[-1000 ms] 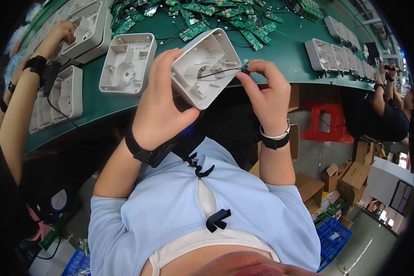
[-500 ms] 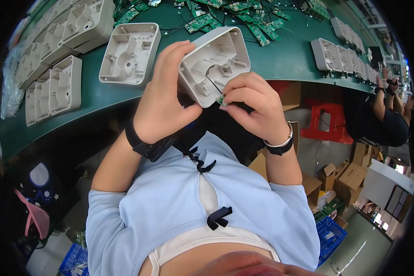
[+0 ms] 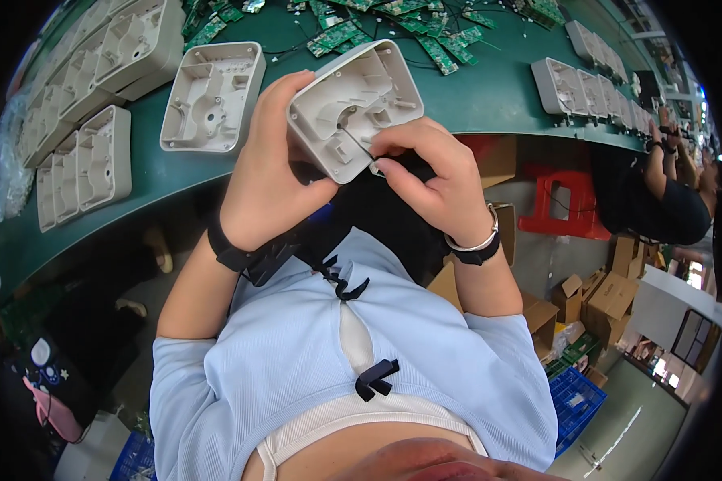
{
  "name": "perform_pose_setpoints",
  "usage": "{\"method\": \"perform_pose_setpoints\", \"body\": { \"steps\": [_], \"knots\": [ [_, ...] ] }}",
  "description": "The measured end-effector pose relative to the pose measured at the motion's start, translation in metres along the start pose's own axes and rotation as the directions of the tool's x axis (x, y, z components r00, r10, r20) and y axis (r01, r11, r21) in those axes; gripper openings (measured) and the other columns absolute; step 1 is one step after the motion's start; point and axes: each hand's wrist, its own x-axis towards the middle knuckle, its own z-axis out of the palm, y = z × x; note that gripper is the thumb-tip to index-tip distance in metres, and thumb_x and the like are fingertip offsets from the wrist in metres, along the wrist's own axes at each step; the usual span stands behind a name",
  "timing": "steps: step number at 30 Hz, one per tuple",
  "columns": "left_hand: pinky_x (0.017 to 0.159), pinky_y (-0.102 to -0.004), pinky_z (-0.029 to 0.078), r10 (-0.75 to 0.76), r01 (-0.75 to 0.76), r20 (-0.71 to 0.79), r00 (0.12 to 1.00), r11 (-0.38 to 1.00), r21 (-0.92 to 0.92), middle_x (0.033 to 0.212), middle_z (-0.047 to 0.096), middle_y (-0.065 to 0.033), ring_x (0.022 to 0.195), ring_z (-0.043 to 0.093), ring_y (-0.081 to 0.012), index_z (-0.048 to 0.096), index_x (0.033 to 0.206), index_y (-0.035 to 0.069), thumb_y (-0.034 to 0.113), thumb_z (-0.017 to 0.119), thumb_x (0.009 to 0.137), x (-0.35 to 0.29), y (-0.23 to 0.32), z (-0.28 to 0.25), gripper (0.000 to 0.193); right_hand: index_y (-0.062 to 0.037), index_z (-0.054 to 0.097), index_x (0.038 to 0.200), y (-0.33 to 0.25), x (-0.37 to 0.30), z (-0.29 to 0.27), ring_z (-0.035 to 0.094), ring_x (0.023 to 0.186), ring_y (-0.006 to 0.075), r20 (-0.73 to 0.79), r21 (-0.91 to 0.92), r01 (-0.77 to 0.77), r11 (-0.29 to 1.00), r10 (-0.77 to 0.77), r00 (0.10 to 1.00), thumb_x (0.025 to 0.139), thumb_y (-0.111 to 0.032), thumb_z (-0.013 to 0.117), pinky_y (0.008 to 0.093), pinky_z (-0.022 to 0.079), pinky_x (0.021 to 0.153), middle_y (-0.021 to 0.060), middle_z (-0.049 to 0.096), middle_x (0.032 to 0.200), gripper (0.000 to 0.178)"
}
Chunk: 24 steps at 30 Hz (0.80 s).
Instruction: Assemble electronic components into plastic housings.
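Note:
A light grey plastic housing (image 3: 363, 86), open side up and tilted, is held over the table's near edge. My left hand (image 3: 263, 164) grips it along its left side, fingers behind the wall and thumb near the lower corner. A thin black cable (image 3: 356, 141) comes out of a round opening inside the housing and runs to my right hand (image 3: 435, 170). Thumb and forefinger of that hand pinch the cable at the housing's lower right rim. What hangs under those fingertips is mostly hidden.
Another grey housing (image 3: 213, 96) lies left of my hand, with stacked housings (image 3: 140, 40) beyond. Green circuit boards (image 3: 437, 52) with black cables lie at the back. More housings (image 3: 560, 86) line the right. A red stool (image 3: 565, 200) and cardboard boxes (image 3: 610, 301) are at right.
The housing and both hands have shifted slightly left. My right fingers have moved, and more cable shows stretched from the opening. The small green board seen at my fingertips before is now mostly hidden.

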Motion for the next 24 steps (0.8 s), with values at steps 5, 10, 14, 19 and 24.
{"method": "perform_pose_setpoints", "body": {
  "steps": [5, 10, 14, 19, 24],
  "knots": [
    [0.099, -0.038, 0.06, 0.014, -0.014, -0.009, 1.0, 0.999, 0.03, 0.153, 0.04, -0.0156, 0.131, 0.061, -0.0297, 0.034, 0.158, 0.007, -0.004, 0.08, 0.072, -0.003, -0.003, -0.001, 0.098, -0.0005, 0.074, 0.105, -0.004, 0.007, -0.002, 0.07, 0.098, 0.0281, 0.072, 0.082, -0.083, 0.993, 0.077, 0.994, 0.087, -0.002, 0.076, 0.0354, 0.055, 0.086, 0.0112, 0.074, 0.108, 0.017],
    [0.101, -0.0401, 0.06, -0.014, 0.014, -0.009, 1.0, 0.999, -0.053, 0.152, 0.04, -0.015, 0.131, 0.061, -0.0293, 0.032, 0.158, 0.007, -0.005, 0.08, 0.072, -0.002, -0.001, 0.0, 0.1, 0.0004, 0.073, 0.107, -0.005, 0.013, -0.008, 0.07, 0.097, 0.0236, 0.14, -0.063, 0.059, 0.996, -0.05, 0.989, 0.089, 0.002, 0.074, 0.0328, 0.055, 0.084, 0.0099, 0.074, 0.109, 0.019],
    [0.1, -0.0404, 0.061, -0.035, 0.035, -0.003, 0.999, 0.996, -0.081, 0.151, 0.041, -0.0152, 0.131, 0.062, -0.0293, 0.031, 0.159, 0.007, -0.006, 0.08, 0.072, -0.002, 0.001, 0.0, 0.1, 0.0, 0.074, 0.108, -0.005, 0.014, -0.012, 0.071, 0.091, 0.0224, 0.188, 0.027, -0.011, 1.0, 0.006, 0.982, 0.089, 0.003, 0.075, 0.031, 0.056, 0.081, 0.0095, 0.073, 0.111, 0.019],
    [0.098, -0.0402, 0.062, -0.044, 0.044, -0.003, 0.999, 0.995, -0.089, 0.148, 0.044, -0.0156, 0.129, 0.064, -0.0294, 0.03, 0.159, 0.007, -0.006, 0.081, 0.074, 0.0, 0.0, 0.001, 0.099, -0.0001, 0.075, 0.107, -0.011, 0.02, -0.009, 0.071, 0.082, 0.0232, 0.225, 0.046, -0.185, 0.982, 0.171, 0.959, 0.089, -0.002, 0.079, 0.0302, 0.055, 0.073, 0.0108, 0.074, 0.108, 0.019],
    [0.097, -0.04, 0.062, -0.059, 0.059, 0.003, 0.998, 0.99, -0.125, 0.148, 0.045, -0.0161, 0.126, 0.066, -0.0292, 0.029, 0.159, 0.007, -0.004, 0.083, 0.076, 0.001, 0.002, 0.002, 0.099, -0.0027, 0.076, 0.106, 0.0, 0.016, -0.001, 0.071, 0.076, 0.0229, 0.158, -0.131, 0.089, 0.987, -0.067, 0.985, 0.086, -0.009, 0.083, 0.0309, 0.054, 0.066, 0.0104, 0.075, 0.104, 0.022]
  ]
}}
